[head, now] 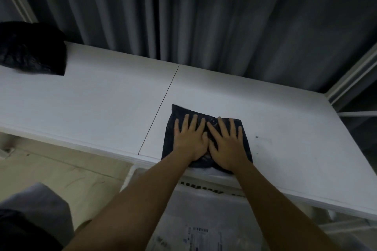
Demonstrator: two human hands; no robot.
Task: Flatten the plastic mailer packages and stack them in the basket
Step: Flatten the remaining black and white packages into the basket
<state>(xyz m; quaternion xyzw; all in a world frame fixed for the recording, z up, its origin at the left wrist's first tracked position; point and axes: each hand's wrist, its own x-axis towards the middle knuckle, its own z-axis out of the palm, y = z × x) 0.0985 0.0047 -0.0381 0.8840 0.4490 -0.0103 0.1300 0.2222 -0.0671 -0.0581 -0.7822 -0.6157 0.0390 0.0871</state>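
A dark plastic mailer (179, 111) lies flat on the white table (102, 96), close to its front edge. My left hand (189, 138) presses on the mailer's left half with fingers straight and spread. My right hand (226, 142) presses on its right half the same way, and the two thumbs nearly touch. Below the table edge stands a white basket (204, 185) holding a pale mailer (195, 230) with a printed label.
A pile of black mailers (30, 51) sits at the table's far left corner. Grey curtains (204, 16) hang behind the table. A seam (163, 106) runs across the tabletop. A white frame (355, 79) stands at the right. Beige floor shows at lower left.
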